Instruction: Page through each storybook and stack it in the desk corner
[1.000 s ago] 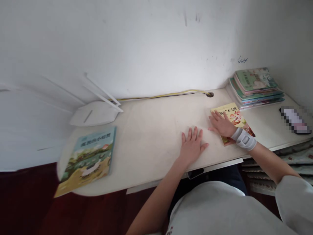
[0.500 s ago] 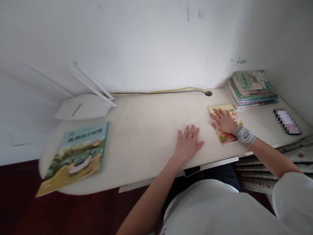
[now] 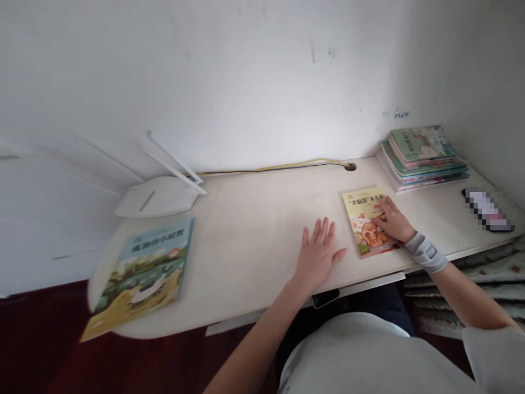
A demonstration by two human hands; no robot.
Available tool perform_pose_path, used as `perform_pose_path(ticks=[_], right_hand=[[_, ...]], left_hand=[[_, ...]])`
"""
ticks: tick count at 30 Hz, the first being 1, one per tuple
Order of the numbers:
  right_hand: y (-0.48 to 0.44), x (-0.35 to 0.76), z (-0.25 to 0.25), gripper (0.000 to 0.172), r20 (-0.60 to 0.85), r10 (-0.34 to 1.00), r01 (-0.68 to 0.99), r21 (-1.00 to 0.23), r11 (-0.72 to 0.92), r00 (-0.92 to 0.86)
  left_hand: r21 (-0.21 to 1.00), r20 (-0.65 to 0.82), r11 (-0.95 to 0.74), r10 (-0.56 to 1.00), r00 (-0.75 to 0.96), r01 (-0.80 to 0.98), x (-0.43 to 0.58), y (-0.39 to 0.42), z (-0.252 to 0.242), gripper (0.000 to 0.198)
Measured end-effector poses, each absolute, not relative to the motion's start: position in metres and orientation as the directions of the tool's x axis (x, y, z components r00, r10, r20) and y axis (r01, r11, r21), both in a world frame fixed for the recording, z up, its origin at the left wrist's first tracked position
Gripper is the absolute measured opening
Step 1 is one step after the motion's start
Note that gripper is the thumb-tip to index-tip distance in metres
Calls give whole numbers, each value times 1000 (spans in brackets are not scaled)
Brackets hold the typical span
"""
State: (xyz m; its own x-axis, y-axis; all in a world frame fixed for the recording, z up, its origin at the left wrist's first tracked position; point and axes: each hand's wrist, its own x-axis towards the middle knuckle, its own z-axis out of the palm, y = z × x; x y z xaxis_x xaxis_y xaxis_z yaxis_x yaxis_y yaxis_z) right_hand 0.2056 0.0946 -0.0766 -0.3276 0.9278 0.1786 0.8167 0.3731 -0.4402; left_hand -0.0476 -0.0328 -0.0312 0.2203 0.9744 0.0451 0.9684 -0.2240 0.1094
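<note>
A yellow picture book [image 3: 369, 232] lies flat toward the right of the white desk [image 3: 254, 246]. On its right part rests my right hand [image 3: 394, 220], fingers bent and the thumb over the cover; a grey brace wraps that wrist. Whether the fingers grip the book's edge is hard to tell. My left hand [image 3: 318, 253] lies on the bare desk left of that book, palm down with the fingers spread, holding nothing. A larger blue-green picture book [image 3: 150, 273] lies at the desk's left end, its lower corner over the rounded edge.
Behind the larger book stands a white router [image 3: 162, 196] with raised antennas. A yellow cable [image 3: 262, 168] runs along the wall to a desk hole [image 3: 350, 167]. At the back right is a stack of books [image 3: 424, 156], with a phone [image 3: 488, 209] in front.
My right hand has slid toward the yellow book's right side and its spread fingers have bent, baring the cover's title. My left hand stays flat. The whole view has shifted slightly.
</note>
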Motion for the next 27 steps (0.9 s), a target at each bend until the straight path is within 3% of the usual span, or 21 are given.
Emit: perform_pose_path(ticks=[4,13,21,24,27], right_hand=[[84,190,-70,78,157,930,810,-457,367,-332],[70,221,-48,75,84,942,754,-579,311,-324],[56,215,-34,77,181,915,671,-632,388,-359],[49,211,-10,74,184,905,559,-734,386,-384],[46,199,15,63,203,857,338,-857,390,-474]], left_hand=[[220,41,-268,963,266,938,-12,-28,-49,73],[199,52,-302,953,297,932,-4,-32,-55,85],[200,52,-305,952,301,931,-5,-29,-59,85],[217,33,-311,950,312,925,-7,-26,-59,85],[241,37,-315,948,316,918,-8,-24,-58,87]])
